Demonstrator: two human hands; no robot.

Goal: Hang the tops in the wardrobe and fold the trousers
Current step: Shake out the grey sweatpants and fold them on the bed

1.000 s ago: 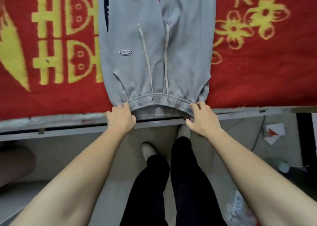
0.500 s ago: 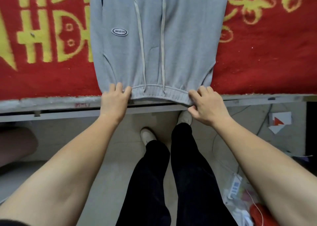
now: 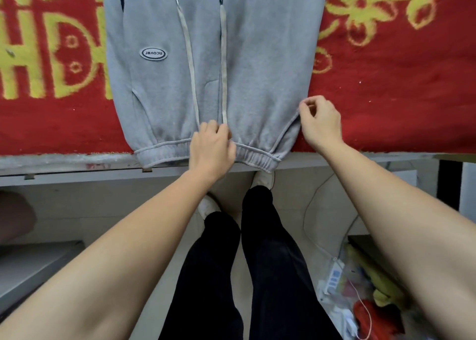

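Note:
Grey trousers [image 3: 257,69] lie flat on a red blanket [image 3: 399,94], waistband toward me and hanging slightly over the front edge. Two pale drawstrings [image 3: 224,56] run up the middle, and an oval logo patch [image 3: 153,54] sits on the left side. My left hand [image 3: 212,146] rests at the centre of the waistband, its fingers curled into the fabric at the base of the drawstrings. My right hand [image 3: 320,123] pinches the right side edge of the trousers, a little above the waistband. The trouser legs run out of view at the top.
The red blanket with yellow patterns covers a platform with a grey metal front edge [image 3: 64,164]. Below are my legs in black trousers [image 3: 257,262] on a pale floor. A white cable [image 3: 309,210] and a pile of bags and clothes [image 3: 360,301] lie at the lower right.
My left hand has moved from the waistband's left corner to its centre. My right hand has left the right corner and gone up to the trousers' side edge.

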